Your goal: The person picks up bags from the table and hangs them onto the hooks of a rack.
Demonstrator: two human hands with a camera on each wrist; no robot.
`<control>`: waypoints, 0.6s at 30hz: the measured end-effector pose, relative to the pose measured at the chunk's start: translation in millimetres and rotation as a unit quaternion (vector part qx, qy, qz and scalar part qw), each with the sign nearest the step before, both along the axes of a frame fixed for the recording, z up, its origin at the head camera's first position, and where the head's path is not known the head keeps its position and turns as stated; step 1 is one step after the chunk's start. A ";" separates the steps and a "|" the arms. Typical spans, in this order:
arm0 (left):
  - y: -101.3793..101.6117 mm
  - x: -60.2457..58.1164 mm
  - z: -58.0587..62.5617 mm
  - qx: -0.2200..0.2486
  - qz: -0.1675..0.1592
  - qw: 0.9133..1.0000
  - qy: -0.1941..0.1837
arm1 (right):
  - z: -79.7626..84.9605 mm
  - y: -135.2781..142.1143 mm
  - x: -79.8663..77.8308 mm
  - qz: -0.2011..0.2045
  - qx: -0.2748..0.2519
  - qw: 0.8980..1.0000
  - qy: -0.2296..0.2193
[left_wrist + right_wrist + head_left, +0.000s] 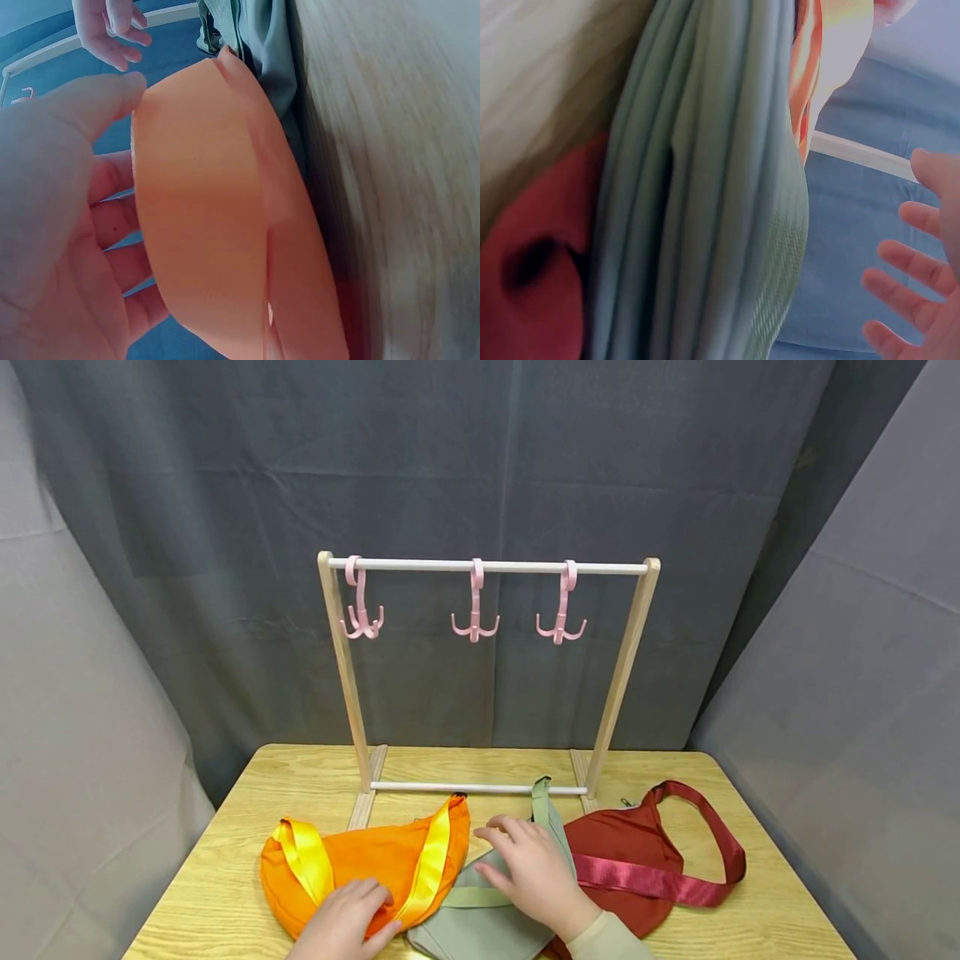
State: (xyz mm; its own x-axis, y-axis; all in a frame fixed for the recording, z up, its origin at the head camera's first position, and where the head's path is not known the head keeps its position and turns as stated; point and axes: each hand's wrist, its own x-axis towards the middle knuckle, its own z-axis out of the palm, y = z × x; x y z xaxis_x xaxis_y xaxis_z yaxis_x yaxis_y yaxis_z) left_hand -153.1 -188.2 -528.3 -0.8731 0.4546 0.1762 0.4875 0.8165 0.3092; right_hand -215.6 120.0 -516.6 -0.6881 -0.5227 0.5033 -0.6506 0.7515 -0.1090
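Note:
An orange waist bag (375,852) with a shiny yellow strap (427,868) lies at the table's left. Over its front edge is my left hand (348,918), thumb and fingers apart; in the left wrist view its fingers (120,217) are close to the bag, and whether they touch it I cannot tell. A grey-green waist bag (487,935) lies in the middle, partly hidden by my right hand (536,872). That hand hovers above it with fingers (911,262) spread and nothing in them. A dark red waist bag (630,843) with a satin strap (712,835) lies to the right.
Behind the bags stands a wooden rack (630,652) with a white top rail (420,565). Pink hooks hang from it at left (362,602), middle (476,602) and right (564,602). The wood-grain table (202,877) is backed by a grey curtain (420,460).

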 end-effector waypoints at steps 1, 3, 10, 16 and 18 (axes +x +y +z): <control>-0.4 0.1 -0.7 0.000 -0.002 1.000 0.002 | -0.6 -0.7 0.5 0.001 0.000 1.000 -0.003; -1.2 0.0 -2.2 0.001 -0.005 1.000 0.007 | -1.7 -1.9 1.6 0.001 0.002 1.000 -0.010; -3.7 0.5 -4.4 0.003 -0.020 1.000 0.008 | -3.8 -5.2 3.5 0.009 0.008 1.000 -0.021; -3.4 2.2 -4.5 -0.006 -0.026 1.000 0.006 | -3.2 -8.8 5.5 0.019 0.008 1.000 -0.015; -2.8 2.7 -4.8 -0.006 -0.027 1.000 0.000 | -3.4 -10.0 6.2 0.021 0.009 1.000 -0.012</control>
